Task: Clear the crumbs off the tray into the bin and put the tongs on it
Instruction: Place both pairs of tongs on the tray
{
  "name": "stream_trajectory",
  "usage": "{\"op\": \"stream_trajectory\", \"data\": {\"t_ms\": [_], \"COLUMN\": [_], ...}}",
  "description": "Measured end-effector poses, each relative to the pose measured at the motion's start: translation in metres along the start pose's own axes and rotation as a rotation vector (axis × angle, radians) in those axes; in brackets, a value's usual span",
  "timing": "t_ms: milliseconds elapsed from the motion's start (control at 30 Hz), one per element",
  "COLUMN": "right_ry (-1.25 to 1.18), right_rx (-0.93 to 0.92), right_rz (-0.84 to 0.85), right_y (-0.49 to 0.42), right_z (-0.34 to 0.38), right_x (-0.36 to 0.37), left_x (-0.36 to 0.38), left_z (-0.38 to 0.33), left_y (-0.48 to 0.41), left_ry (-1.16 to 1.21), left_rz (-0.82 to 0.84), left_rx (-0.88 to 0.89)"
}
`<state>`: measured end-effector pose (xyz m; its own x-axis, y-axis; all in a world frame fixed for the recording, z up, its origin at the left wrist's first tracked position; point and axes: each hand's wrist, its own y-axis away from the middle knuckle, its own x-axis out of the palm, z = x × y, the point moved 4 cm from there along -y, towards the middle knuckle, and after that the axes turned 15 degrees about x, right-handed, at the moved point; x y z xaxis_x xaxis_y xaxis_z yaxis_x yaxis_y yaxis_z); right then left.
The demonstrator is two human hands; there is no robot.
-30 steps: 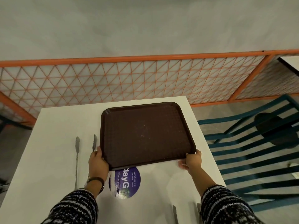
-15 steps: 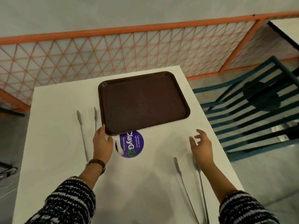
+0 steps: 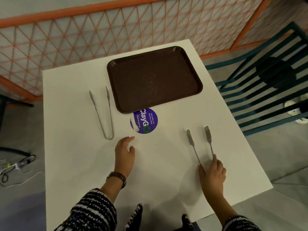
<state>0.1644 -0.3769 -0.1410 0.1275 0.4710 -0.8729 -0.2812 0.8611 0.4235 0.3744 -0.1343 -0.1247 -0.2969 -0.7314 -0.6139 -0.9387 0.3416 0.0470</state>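
Note:
A dark brown tray (image 3: 155,77) lies flat at the far middle of the white table (image 3: 70,164), with a few pale specks on it. One pair of metal tongs (image 3: 101,114) lies to its left. A second pair of tongs (image 3: 199,144) lies at the near right, tips pointing away from me. My right hand (image 3: 212,174) is closed around the handle end of that second pair, which still rests on the table. My left hand (image 3: 125,154) hovers over the table's middle, fingers loosely apart, holding nothing. No bin is in view.
A round purple sticker (image 3: 144,121) sits on the table, partly under the tray's near edge. An orange lattice fence (image 3: 116,30) runs behind the table. A teal slatted chair (image 3: 266,90) stands close on the right. Cables (image 3: 15,165) lie on the floor at left.
Both hands let go of the tray, which now rests on the table. My left hand drew back toward me; my right hand moved down and closed on the right tongs.

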Motion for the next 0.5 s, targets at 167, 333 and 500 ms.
{"op": "stream_trajectory", "data": {"t_ms": [167, 333, 500], "right_ry": [-0.020, 0.027, 0.135], "right_rx": [-0.184, -0.412, -0.548], "right_rz": [-0.017, -0.100, -0.160], "right_y": [-0.009, -0.054, -0.112], "right_z": [0.059, 0.172, 0.287], "right_x": [-0.003, -0.025, -0.037], "left_x": [-0.025, -0.045, -0.056], "left_z": [0.004, 0.014, 0.030], "left_y": [-0.015, -0.033, -0.045], "left_ry": [-0.018, 0.008, 0.020], "left_rz": [-0.104, -0.204, -0.291], "left_rx": [-0.008, -0.042, -0.108]}}
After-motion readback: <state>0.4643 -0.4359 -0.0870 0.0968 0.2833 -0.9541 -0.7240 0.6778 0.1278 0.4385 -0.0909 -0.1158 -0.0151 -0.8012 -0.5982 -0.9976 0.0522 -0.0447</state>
